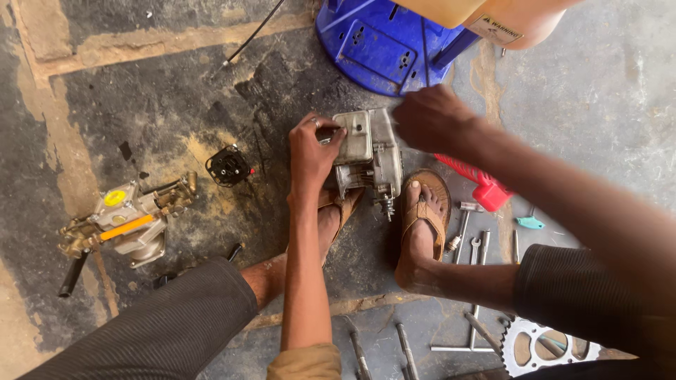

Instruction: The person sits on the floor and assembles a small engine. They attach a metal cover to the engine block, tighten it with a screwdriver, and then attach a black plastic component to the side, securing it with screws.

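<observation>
Engine block braced on floor between sandalled feet. Left hand gripping its near side; right hand closed over far edge. Step: stripping casing. Next: steady hold, spanner from beside right foot.

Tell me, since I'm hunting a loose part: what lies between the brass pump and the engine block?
In the head view, a small black round part lies on the floor between the pump and the engine block; otherwise bare stained concrete.
</observation>
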